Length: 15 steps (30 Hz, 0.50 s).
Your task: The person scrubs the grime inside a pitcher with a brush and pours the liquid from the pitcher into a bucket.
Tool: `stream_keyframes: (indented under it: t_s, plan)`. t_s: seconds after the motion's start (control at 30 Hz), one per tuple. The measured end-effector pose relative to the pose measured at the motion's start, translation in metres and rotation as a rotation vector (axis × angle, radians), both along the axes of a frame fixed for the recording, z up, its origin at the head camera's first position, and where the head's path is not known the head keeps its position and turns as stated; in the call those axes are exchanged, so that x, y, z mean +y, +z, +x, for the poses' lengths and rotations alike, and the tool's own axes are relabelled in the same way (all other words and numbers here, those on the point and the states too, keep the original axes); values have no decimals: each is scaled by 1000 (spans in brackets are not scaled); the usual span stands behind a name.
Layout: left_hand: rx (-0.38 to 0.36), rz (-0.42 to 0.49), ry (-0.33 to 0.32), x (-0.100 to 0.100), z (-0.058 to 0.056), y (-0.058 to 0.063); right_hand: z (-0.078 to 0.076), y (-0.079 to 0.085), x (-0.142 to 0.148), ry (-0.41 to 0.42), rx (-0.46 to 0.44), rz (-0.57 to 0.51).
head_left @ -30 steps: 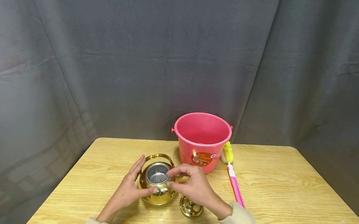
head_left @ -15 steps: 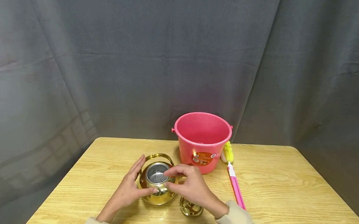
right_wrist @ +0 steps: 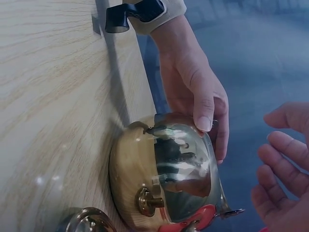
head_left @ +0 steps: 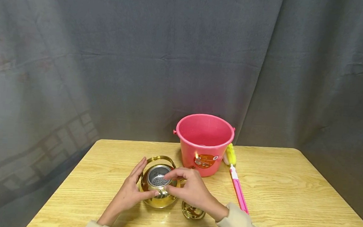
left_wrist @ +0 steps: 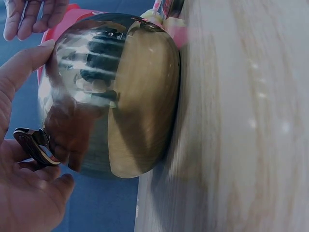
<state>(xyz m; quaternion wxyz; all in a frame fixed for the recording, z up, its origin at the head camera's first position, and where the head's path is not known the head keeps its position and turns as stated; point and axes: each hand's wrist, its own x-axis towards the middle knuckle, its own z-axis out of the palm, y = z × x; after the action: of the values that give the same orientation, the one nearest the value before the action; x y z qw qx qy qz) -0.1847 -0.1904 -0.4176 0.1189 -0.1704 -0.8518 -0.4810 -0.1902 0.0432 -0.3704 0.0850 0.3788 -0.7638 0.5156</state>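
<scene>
A shiny gold teapot (head_left: 159, 200) stands upright on the table with its top uncovered. A perforated metal strainer (head_left: 158, 179) sits in its opening. My left hand (head_left: 127, 193) holds the pot from the left, thumb on the near shoulder and fingers by the hooped handle (head_left: 161, 157). Just above the opening hovers my right hand (head_left: 192, 188), its thumb and fingers bent and apart with nothing between them. The right wrist view shows that right hand (right_wrist: 287, 169) clear of the pot. A gold lid (head_left: 192, 212) lies right of the teapot, partly under my right wrist.
Behind the teapot stands a pink bucket (head_left: 187, 152) with an orange label. A brush (head_left: 238, 191) with a pink handle and yellow head lies to its right. A grey curtain (head_left: 159, 73) hangs behind the wooden table (head_left: 290, 191).
My right hand has shifted slightly left, its fingertips coming further over the strainer. My left hand, the teapot and the lid have stayed in place.
</scene>
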Motion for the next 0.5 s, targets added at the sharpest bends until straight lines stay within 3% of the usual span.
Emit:
stream_keyframes:
  t_s: [0.5]
  plan:
    - [-6,12,-17,0,0,-1,-2,-5,-6,3,-19,3]
